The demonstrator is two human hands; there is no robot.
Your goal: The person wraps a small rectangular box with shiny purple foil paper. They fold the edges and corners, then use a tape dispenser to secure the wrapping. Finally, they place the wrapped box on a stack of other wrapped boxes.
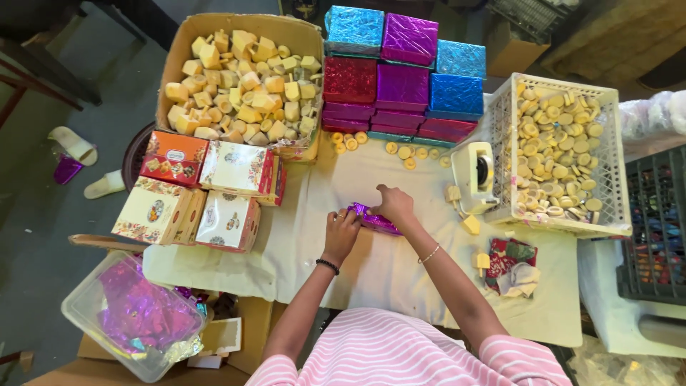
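A small object wrapped in shiny purple foil [373, 219] lies on the white cloth-covered table [300, 243]. My left hand [341, 232] grips its left end, and a black band circles that wrist. My right hand [394, 205] presses down on its right end, a thin bracelet on that wrist. Both hands are closed on the foil. What lies inside the foil is hidden.
A cardboard box of yellow blocks [239, 82] stands at the back left, with printed gift boxes [200, 189] below it. Stacked shiny boxes [404, 75] sit behind; a white crate of round pieces [557, 154] and a tape dispenser [475, 175] at right. A clear tub of purple foil [136, 314] is lower left.
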